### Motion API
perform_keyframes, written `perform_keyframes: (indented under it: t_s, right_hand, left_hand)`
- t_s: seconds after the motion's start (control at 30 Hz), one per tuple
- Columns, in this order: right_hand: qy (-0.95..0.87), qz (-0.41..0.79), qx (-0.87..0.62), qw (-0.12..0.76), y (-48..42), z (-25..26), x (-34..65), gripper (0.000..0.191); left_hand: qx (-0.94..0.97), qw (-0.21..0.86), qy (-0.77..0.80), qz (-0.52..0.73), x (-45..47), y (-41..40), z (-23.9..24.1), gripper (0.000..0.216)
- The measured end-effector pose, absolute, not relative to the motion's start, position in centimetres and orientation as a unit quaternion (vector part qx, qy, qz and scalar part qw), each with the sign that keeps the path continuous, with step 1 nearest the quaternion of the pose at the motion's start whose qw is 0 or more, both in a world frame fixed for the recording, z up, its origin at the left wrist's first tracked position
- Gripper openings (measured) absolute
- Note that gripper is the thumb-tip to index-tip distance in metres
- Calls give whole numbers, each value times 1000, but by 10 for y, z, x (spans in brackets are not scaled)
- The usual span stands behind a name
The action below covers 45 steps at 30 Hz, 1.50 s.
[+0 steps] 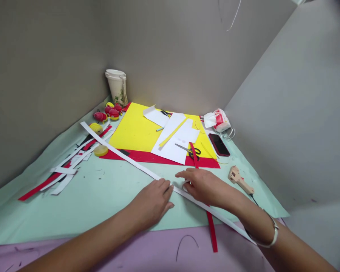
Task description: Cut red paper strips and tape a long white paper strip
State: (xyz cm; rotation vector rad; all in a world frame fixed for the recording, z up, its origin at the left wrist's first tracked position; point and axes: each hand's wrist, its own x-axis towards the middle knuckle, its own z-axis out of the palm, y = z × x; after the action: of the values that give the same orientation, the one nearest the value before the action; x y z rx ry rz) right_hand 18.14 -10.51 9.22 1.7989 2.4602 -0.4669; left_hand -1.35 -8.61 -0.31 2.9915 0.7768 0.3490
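A long white paper strip [124, 156] runs diagonally across the table, from the upper left to the lower right. My left hand [154, 200] rests palm down, its fingertips lying on the middle of this strip and its thumb apart. Just right of it, my right hand [204, 185] pinches a small white paper curl [186, 184] between thumb and fingers, with the index finger stretched out. Whether the curl joins the long strip cannot be made out. A red paper strip [212, 234] passes beneath the white strip and my right hand.
Black-handled scissors [195, 151] lie on white paper [172, 145] over yellow sheets [133, 128]. A glue gun [240, 179] and phone [219, 144] sit right. Left are cut strips [62, 170], red and yellow round pieces [113, 113], and a white bucket [116, 85].
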Motion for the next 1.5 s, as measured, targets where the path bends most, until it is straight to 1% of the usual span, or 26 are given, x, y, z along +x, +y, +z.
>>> perform_keyframes:
  t_s: [0.17,0.27,0.33,0.43,0.53,0.63,0.7,0.8,0.87,0.93,1.07,1.1,1.27,1.5]
  right_hand:
    - [797,-186,572,-58,-92,86,180,43]
    - [801,-186,564,-74,-85,81,177,43]
    - [805,-183,560,-71,-83,79,176,44]
    - [820,-179,541,-59,-83,79,174,46]
    - [838,-176,514,-42,-81,82,170,41]
    - [848,-177,499,-30,-80,86,165,33]
    - [851,-149,501,-57,-82,88,165,32]
    - [833,-70,530,-146,-86,86,176,37]
    - [801,-34,569,-181,-88,81,191,37]
    - [766,-16,619,-170,-86,72,211,34]
    - [705,-4,703,-89,-66,45,250,35]
    - [695,0,714,-83,-58,39,257,36]
    - [694,4,718,-56,-27,24,272,37]
    - [724,17,689,38,-8,35,261,35]
  left_hand:
    - [962,37,237,132,-16,-84,-11,43]
    - [952,90,244,158,-19,-83,-12,39]
    - [935,152,258,192,-20,-82,-11,36]
    - [883,271,303,235,-18,-78,-4,32]
    - [817,375,374,229,-9,-73,6,29]
    - [777,432,409,205,2,-65,12,18]
    - [771,440,412,206,7,-59,13,16]
    - [756,455,412,227,11,-51,11,20]
    - [733,482,418,237,12,-48,9,20]
    - [710,505,427,241,13,-47,7,19]
    - [687,525,435,250,12,-48,6,19]
    - [685,528,434,253,12,-49,5,19]
    - [683,535,425,258,10,-50,5,18]
    - [684,541,421,251,8,-50,7,19]
